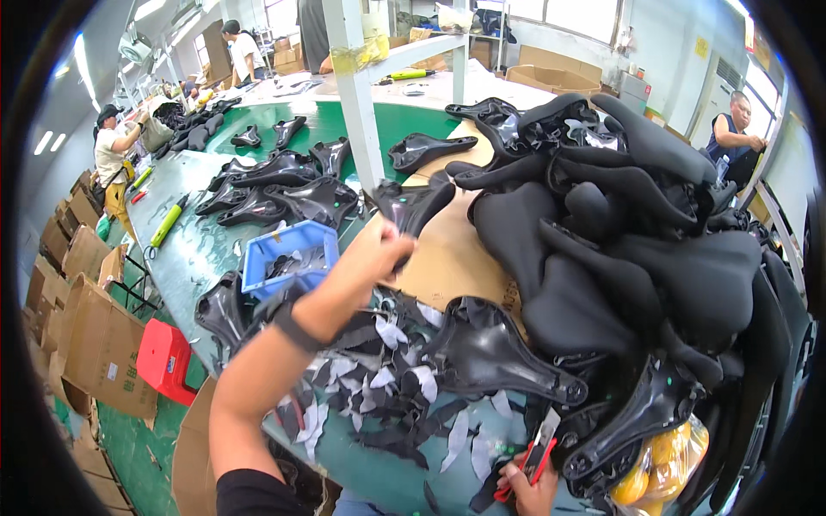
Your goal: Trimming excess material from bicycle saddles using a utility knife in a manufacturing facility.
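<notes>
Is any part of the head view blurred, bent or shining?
Head view: the left hand is slightly motion-blurred; the white post and table edge bend toward the rim; glare shines on the glossy saddle shell; corners are black.

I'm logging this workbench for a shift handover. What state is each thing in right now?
left hand: raised, gripping a saddle shell
saddle shell: lifted off the table, underside up
right hand: closed on a red-handled cutter
red-handled cutter: held, tip pointing up
blue bin: open, holding dark parts
saddle pile: heaped
trimmings: scattered
</notes>
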